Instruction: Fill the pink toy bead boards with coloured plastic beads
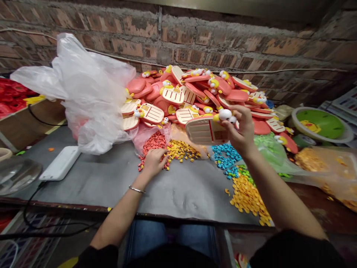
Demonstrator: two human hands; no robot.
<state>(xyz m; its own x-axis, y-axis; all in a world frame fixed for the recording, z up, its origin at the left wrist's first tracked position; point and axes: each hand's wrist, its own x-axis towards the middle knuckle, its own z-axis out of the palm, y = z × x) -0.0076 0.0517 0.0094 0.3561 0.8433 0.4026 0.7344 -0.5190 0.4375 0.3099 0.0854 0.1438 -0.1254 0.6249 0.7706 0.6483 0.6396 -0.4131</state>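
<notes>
My right hand (242, 129) is raised over the table, closed around a pink-and-cream toy case (205, 131) with a small yellow-and-white duck figure on its top. My left hand (154, 162) rests low on the grey tabletop (181, 188), fingers curled into the edge of a heap of small red pieces (155, 143) and small yellow pieces (181, 149); whatever it pinches is too small to see. Behind both hands rises a big pile of the same pink cases (200, 93).
Blue pieces (225, 154), green pieces and another yellow heap (248, 197) lie right of centre. A crumpled clear plastic bag (86, 93) stands at left, beside a white flat device (60, 163) with a cable. A green-lined bowl (320, 124) sits at right. A brick wall runs behind.
</notes>
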